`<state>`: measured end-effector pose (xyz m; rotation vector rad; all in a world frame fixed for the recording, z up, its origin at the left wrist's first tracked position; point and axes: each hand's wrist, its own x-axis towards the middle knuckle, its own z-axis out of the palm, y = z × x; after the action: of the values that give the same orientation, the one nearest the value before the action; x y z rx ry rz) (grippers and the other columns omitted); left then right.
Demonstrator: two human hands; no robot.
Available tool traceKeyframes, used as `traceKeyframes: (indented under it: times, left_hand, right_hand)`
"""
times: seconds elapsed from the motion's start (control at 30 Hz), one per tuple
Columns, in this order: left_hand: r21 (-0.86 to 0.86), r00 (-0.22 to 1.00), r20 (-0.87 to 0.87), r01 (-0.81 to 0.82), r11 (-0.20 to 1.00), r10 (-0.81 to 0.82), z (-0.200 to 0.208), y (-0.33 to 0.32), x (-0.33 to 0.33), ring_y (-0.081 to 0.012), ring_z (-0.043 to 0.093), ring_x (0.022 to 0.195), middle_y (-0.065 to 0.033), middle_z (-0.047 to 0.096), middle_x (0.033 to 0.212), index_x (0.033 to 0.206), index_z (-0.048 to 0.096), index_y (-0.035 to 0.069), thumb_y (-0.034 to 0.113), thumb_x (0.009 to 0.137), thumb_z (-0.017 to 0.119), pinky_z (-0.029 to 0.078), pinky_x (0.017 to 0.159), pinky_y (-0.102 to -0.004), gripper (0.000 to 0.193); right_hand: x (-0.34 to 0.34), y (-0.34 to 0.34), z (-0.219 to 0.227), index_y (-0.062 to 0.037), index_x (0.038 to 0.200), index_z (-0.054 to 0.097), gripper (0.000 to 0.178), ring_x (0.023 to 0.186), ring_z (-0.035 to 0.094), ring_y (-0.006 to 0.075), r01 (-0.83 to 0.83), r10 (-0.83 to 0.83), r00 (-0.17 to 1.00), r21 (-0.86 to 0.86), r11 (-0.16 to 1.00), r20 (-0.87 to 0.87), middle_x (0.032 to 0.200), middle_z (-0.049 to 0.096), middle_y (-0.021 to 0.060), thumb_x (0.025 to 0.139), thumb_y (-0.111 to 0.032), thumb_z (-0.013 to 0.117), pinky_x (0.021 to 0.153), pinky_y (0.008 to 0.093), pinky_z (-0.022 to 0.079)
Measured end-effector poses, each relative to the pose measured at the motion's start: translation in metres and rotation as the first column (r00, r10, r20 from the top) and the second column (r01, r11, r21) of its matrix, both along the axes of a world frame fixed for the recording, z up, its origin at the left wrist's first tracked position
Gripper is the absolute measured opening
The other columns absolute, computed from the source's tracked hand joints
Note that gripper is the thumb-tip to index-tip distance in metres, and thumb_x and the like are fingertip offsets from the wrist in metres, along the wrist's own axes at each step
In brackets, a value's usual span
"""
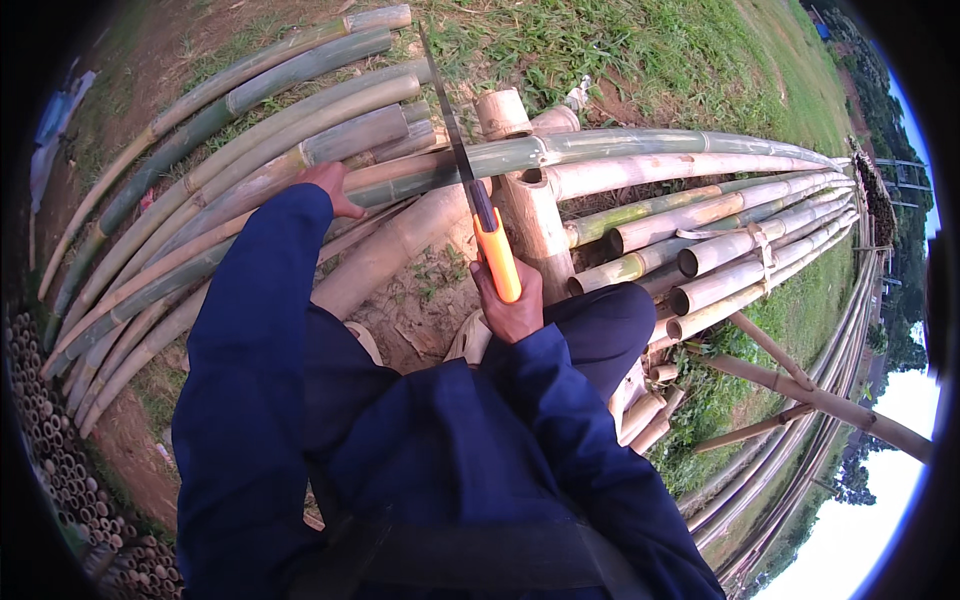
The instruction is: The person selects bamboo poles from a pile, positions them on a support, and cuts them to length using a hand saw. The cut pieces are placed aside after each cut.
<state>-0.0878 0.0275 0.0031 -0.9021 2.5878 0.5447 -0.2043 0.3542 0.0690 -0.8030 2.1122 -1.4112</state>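
A long green bamboo pole (620, 146) lies crosswise in front of me, over short upright bamboo posts (535, 215). My left hand (330, 186) presses down on the poles left of the cut spot, its thumb stretched toward the saw and its other fingers partly hidden. In my right hand (512, 300) is a handsaw (497, 255) with an orange and black grip, my fingers wrapped round it. Its thin dark blade points away from me and crosses the green pole near the posts. Whether the teeth have entered the bamboo I cannot make out.
Several cut bamboo poles (250, 95) lie side by side at left. A tied bundle of poles (720, 255) extends right. Stacked bamboo ends (65, 470) fill the lower left. Short offcuts (645, 415) lie by my right knee, and a slanting bamboo support (820, 395) stands beyond.
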Motion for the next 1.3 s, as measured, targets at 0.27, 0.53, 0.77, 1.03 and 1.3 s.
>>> traceKeyframes:
  times: [0.27, 0.53, 0.77, 1.03, 1.3]
  left_hand:
    - [-0.007, 0.995, 0.094, -0.026, 1.000, 0.027, 0.010, 0.003, 0.006, -0.0361, 0.066, 0.117, -0.0216, 0.071, 0.121, 0.127, 0.069, 0.004, 0.049, 0.060, 0.087, 0.051, 0.102, -0.0487, 0.083]
    - [0.065, 0.996, 0.092, -0.019, 0.998, 0.013, 0.010, 0.004, 0.003, -0.0357, 0.066, 0.117, -0.0216, 0.070, 0.122, 0.129, 0.068, 0.004, 0.050, 0.061, 0.087, 0.048, 0.105, -0.0487, 0.084]
    - [0.018, 0.995, 0.095, -0.041, 0.999, 0.039, 0.011, 0.007, 0.008, -0.0366, 0.066, 0.116, -0.0220, 0.071, 0.120, 0.129, 0.067, 0.004, 0.051, 0.062, 0.086, 0.047, 0.106, -0.0513, 0.084]
    - [0.045, 0.995, 0.101, 0.000, 0.999, -0.005, 0.012, 0.008, 0.002, -0.0367, 0.067, 0.115, -0.0219, 0.071, 0.119, 0.126, 0.069, 0.004, 0.052, 0.062, 0.086, 0.049, 0.104, -0.0499, 0.081]
    - [-0.037, 0.998, 0.046, -0.043, 0.998, 0.044, 0.003, 0.004, 0.008, -0.0375, 0.068, 0.111, -0.0221, 0.072, 0.115, 0.128, 0.069, 0.006, 0.049, 0.059, 0.086, 0.051, 0.102, -0.0489, 0.083]
  right_hand:
    - [0.061, 0.122, 0.060, 0.0042, 0.118, 0.069, 0.025, 0.065, 0.056, 0.0086, -0.036, 0.028, 0.997, 0.120, 0.992, 0.068, 0.074, 0.064, 0.0044, 0.094, -0.005, 0.070, 0.063, 0.0277, 0.049]
    - [0.015, 0.025, 0.008, 0.0046, 0.084, 0.063, 0.021, 0.060, 0.047, 0.0097, 0.049, -0.049, 0.986, 0.007, 0.999, 0.162, 0.064, 0.057, 0.0054, 0.093, -0.010, 0.074, 0.057, 0.0310, 0.043]
    - [0.056, 0.104, 0.057, 0.0062, 0.110, 0.070, 0.022, 0.070, 0.060, 0.0086, 0.029, -0.036, 0.994, 0.068, 0.997, 0.103, 0.075, 0.066, 0.0052, 0.093, -0.007, 0.074, 0.066, 0.0270, 0.050]
    - [0.007, 0.020, 0.005, 0.0022, 0.078, 0.060, 0.024, 0.059, 0.044, 0.0091, 0.017, -0.025, 0.988, 0.058, 0.998, 0.152, 0.063, 0.052, 0.0021, 0.094, -0.010, 0.074, 0.054, 0.0307, 0.040]
    - [0.047, 0.101, 0.036, 0.0056, 0.106, 0.070, 0.017, 0.068, 0.059, 0.0107, 0.027, -0.037, 0.987, 0.067, 0.997, 0.156, 0.077, 0.067, 0.0055, 0.093, -0.005, 0.072, 0.066, 0.0295, 0.051]
